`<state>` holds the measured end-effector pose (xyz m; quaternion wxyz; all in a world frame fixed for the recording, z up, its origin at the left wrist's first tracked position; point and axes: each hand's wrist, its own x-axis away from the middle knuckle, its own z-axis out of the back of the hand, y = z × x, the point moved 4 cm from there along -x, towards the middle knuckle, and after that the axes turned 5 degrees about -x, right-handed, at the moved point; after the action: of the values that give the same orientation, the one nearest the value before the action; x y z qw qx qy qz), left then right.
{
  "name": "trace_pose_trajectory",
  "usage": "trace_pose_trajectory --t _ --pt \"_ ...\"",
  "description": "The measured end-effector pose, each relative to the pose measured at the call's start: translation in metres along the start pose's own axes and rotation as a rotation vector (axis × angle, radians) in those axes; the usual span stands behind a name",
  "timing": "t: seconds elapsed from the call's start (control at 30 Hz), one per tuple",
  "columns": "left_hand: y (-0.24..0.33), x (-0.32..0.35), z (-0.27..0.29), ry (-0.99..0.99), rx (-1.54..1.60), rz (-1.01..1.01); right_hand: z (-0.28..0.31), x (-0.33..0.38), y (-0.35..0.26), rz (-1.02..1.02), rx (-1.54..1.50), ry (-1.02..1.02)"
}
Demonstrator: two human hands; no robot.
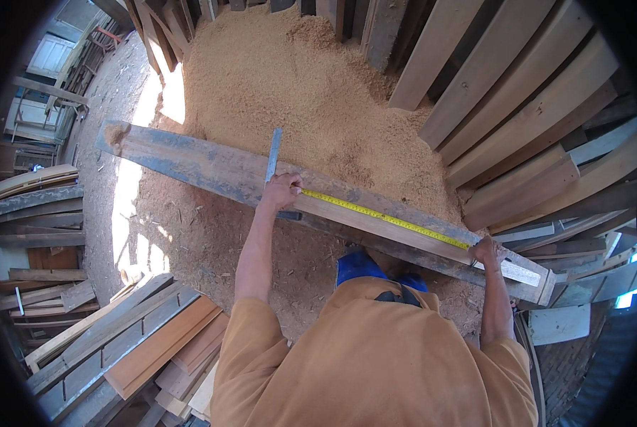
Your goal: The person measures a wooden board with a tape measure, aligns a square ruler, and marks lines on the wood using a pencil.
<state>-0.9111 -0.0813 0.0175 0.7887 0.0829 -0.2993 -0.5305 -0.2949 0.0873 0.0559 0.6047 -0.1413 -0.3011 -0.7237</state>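
A yellow tape measure (382,215) is stretched along a narrow wooden board (389,230), which lies on a long weathered plank (190,155). My left hand (283,191) is closed at the tape's left end, its fingertips pinching there. Under that hand a metal square (273,153) crosses the board; its blade points away from me and its dark stock shows on the near side. At the tape's right end my right hand (484,251) is closed round it, pressed near the board's edge. Whatever part of the tape lies inside the right hand is hidden.
A heap of sawdust (275,85) spreads beyond the plank. Several boards (503,78) lean upright at the far right. Stacked boards (158,341) lie at the lower left, with more timber (34,206) behind them. A bright sunlit strip crosses the ground at left.
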Motion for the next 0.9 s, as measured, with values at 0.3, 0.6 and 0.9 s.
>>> trace_pose_trajectory --t 0.3,0.6,0.9 --pt "-0.006 -0.004 -0.004 -0.005 0.022 0.007 -0.017 -0.021 0.009 0.066 -0.063 0.040" --pt "-0.001 -0.001 -0.005 0.019 -0.031 0.013 -0.005 -0.008 0.005 0.008 -0.043 0.009" --pt "-0.004 -0.002 -0.006 -0.001 -0.109 0.015 0.004 0.004 -0.002 0.012 -0.045 0.055"
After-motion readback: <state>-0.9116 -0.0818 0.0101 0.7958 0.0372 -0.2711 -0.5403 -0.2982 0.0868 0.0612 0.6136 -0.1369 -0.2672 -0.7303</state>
